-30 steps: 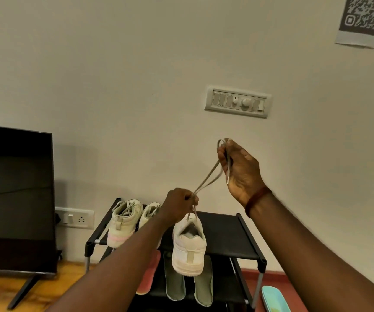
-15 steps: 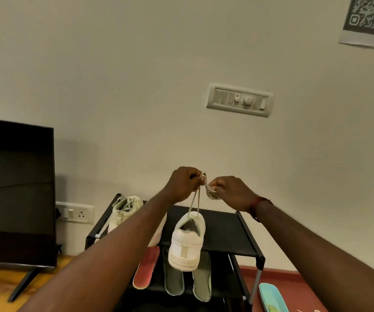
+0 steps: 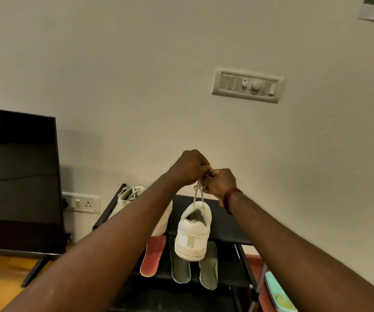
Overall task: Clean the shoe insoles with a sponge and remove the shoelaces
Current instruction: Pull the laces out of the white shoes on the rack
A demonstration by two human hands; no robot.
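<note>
Left hand (image 3: 190, 167), right hand (image 3: 221, 183) pinch shoelace (image 3: 197, 194); white shoe (image 3: 192, 230) dangles below.

Left hand (image 3: 190, 168) and right hand (image 3: 221, 183) meet raised out ahead, touching, each curled in a pinch.

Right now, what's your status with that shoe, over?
Left hand and right hand both pinching the shoelace. White shoe dangling from it, in front of the rack. Nothing blocking the lace.

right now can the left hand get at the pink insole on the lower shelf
Probably not yet: the left hand grips the shoelace that the white shoe hangs from, alongside the right hand. The pink insole lies below, near end uncovered, so the way looks free once that hand lets go.
</note>
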